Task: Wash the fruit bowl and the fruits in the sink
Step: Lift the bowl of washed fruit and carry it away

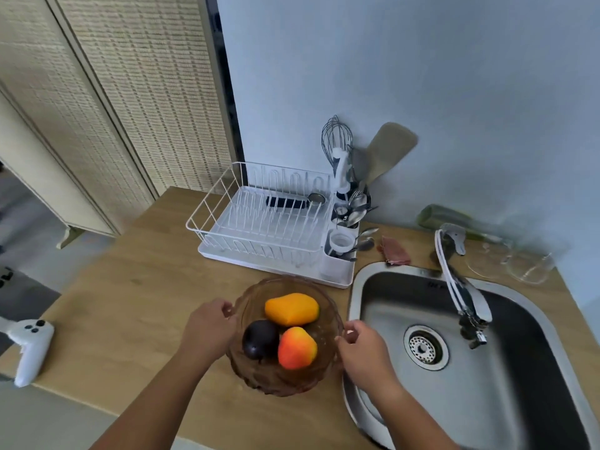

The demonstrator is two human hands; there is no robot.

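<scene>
Gripping opposite rims, the left hand (207, 323) and right hand (363, 349) each close a grip on the fruit bowl (285, 378) beside the sink (383, 306).

Brown bowl (259, 378); orange mango (291, 308); white rack (259, 222).

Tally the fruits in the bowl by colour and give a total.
Yellow-orange oblong fruit: 1
Dark purple round fruit: 1
Red-and-yellow fruit: 1
Total: 3, all inside the brown translucent glass bowl held at its rim by the left hand and right hand.
</scene>
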